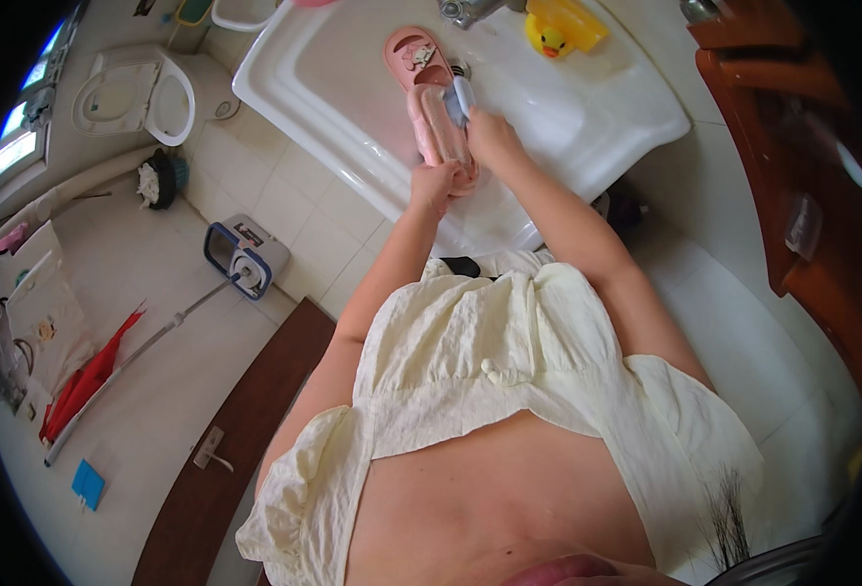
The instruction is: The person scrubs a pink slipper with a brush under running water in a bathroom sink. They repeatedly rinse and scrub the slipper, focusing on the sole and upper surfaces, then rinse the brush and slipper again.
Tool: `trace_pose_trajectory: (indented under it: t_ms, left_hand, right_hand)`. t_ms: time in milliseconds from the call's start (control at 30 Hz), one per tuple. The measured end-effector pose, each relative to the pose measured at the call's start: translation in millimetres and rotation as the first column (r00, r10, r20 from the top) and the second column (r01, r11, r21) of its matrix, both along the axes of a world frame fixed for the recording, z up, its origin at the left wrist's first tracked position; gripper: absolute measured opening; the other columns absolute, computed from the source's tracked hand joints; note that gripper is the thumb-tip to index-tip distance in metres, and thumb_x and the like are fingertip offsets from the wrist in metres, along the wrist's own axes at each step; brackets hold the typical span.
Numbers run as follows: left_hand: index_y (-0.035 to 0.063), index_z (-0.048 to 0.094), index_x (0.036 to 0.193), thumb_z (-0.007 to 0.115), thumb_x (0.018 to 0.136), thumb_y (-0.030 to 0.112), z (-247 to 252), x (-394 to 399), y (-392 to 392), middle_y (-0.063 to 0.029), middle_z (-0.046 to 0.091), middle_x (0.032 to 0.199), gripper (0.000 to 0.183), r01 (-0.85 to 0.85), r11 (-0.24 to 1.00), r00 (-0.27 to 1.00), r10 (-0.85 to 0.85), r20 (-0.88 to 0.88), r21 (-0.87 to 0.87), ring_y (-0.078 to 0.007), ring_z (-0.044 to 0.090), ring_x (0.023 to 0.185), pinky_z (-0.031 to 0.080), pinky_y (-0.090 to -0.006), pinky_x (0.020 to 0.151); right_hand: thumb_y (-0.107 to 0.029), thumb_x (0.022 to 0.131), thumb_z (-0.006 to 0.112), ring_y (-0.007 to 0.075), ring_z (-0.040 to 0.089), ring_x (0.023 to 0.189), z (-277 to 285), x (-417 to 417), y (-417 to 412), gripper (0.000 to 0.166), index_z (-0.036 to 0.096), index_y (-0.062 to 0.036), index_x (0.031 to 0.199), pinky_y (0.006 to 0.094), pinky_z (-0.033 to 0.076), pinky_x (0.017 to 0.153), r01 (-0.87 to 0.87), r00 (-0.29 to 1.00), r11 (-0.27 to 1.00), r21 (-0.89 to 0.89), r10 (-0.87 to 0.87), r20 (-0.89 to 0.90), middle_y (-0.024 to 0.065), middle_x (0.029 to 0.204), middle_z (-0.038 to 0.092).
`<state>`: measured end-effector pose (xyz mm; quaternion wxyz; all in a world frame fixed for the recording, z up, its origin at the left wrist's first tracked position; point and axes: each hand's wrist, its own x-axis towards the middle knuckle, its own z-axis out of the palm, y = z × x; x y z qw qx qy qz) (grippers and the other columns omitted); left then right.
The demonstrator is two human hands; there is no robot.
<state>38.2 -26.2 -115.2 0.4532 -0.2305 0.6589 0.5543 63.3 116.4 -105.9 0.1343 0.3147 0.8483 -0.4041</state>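
A pink slipper [439, 121] is held over the basin of a white sink [350, 157], its sole edge turned up. My left hand [434, 184] grips the near end of this slipper. In my right hand [492, 135] is a scrub brush [462, 99] with a pale handle, its bluish bristles against the slipper's side. Beyond it, a second pink slipper [415, 57] with a cartoon figure on its strap lies in the basin. Whether the two slippers touch cannot be made out. The drain fitting [460, 68] is partly hidden behind them.
A chrome faucet [464, 10] and a yellow rubber duck [554, 38] are at the sink's far side. A mop bucket [247, 253] with its mop stands to the left, near a toilet [138, 99]. A reddish-brown wooden piece [760, 132] rises at the right.
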Motion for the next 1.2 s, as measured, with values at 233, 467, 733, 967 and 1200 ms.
trace_pose_trajectory:
  t_ms: [233, 467, 733, 967, 1200]
  left_hand:
    - [-0.0057, 0.056, 0.078, 0.059, 0.072, 0.003, 5.5, 2.8, 0.4, -0.0118, 0.058, 0.072, 0.011, -0.036, 0.999, 0.999, 0.036, 0.024, -0.019, -0.0253, 0.061, 0.061, 0.054, -0.0390, 0.052]
    - [-0.0054, 0.055, 0.076, 0.060, 0.073, 0.005, 5.8, 3.8, 1.4, -0.0123, 0.058, 0.072, 0.011, 0.021, 0.999, 1.000, -0.020, 0.016, -0.026, -0.0243, 0.061, 0.060, 0.054, -0.0378, 0.053]
    - [-0.0049, 0.055, 0.075, 0.058, 0.073, 0.004, 1.5, 4.9, 6.2, -0.0107, 0.057, 0.069, 0.010, -0.041, 0.999, 0.999, 0.041, 0.007, 0.002, -0.0239, 0.062, 0.060, 0.052, -0.0353, 0.051]
    - [-0.0042, 0.056, 0.074, 0.059, 0.073, 0.005, 4.8, 7.2, -0.6, -0.0106, 0.058, 0.069, 0.010, 0.039, 0.997, 0.999, -0.039, 0.013, -0.069, -0.0241, 0.062, 0.061, 0.052, -0.0345, 0.051]
    - [-0.0064, 0.056, 0.076, 0.061, 0.074, 0.007, 8.2, 4.9, 10.2, -0.0117, 0.058, 0.070, 0.014, -0.006, 1.000, 1.000, 0.006, -0.012, -0.029, -0.0249, 0.062, 0.059, 0.053, -0.0366, 0.052]
  right_hand:
    - [-0.011, 0.085, 0.042, 0.0431, 0.059, 0.087, 29.6, 36.0, -3.5, 0.020, 0.054, 0.0000, 0.097, 0.0483, 0.048, 0.076, -0.131, 0.989, 0.985, -0.113, 0.138, 0.054, 0.0254, 0.090, 0.061]
    - [-0.014, 0.087, 0.042, 0.0418, 0.060, 0.086, 41.7, 36.9, -16.1, 0.020, 0.052, 0.0006, 0.096, 0.0486, 0.049, 0.074, -0.097, 0.993, 0.995, -0.022, 0.098, 0.060, 0.0255, 0.088, 0.062]
    - [-0.016, 0.088, 0.039, 0.0405, 0.061, 0.087, 22.7, 5.0, -4.0, 0.025, 0.053, 0.0000, 0.100, 0.0473, 0.050, 0.073, -0.052, 0.997, 0.997, 0.051, 0.048, 0.062, 0.0235, 0.092, 0.062]
    - [-0.016, 0.088, 0.039, 0.0421, 0.059, 0.089, 77.6, 71.8, -18.3, 0.024, 0.053, -0.0004, 0.100, 0.0481, 0.049, 0.075, -0.132, 0.981, 0.985, -0.111, 0.145, 0.125, 0.0262, 0.093, 0.060]
    - [-0.014, 0.086, 0.040, 0.0402, 0.060, 0.091, -2.1, -21.1, 9.8, 0.025, 0.057, 0.0009, 0.097, 0.0463, 0.049, 0.077, 0.024, 0.999, 0.999, 0.035, -0.026, 0.042, 0.0238, 0.095, 0.062]
